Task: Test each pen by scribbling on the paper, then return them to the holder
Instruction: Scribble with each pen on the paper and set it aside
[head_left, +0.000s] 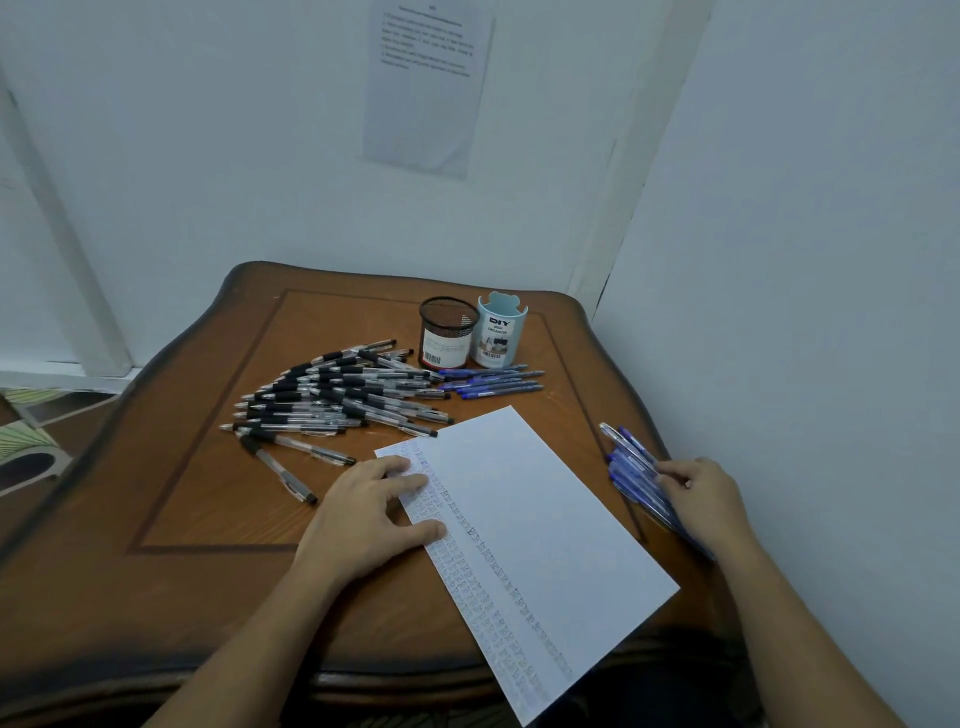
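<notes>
- The left hand is lying flat on the paper at its 9 o'clock edge. Its fingers are straight and spread, pinning the sheet to the table and grasping nothing.
- The right hand is resting on the near blue pens, a bundle at 3 o'clock of the paper, close to the table edge. Its fingers are curling onto the barrels, but I cannot tell whether they are pinching a single pen.
- No pen is hovering over the paper, so the step in hand is probably fetching the next pen to test.
- The paper is carrying columns of scribbles down its 9 o'clock side, and the rest is lying blank.
- The black pens are lying heaped at 11 o'clock of the paper.
- The far blue pens are lying at 12 o'clock, just in front of the mesh holder and the blue holder.
- The two holders are standing upright side by side. No pen is sticking out of either, so the returning seems not yet begun.
- The next move is calling for one pen to be separated from the bundle without rolling its neighbours off the edge. Its tip then goes to a blank patch while the left hand is steadying the sheet.
</notes>
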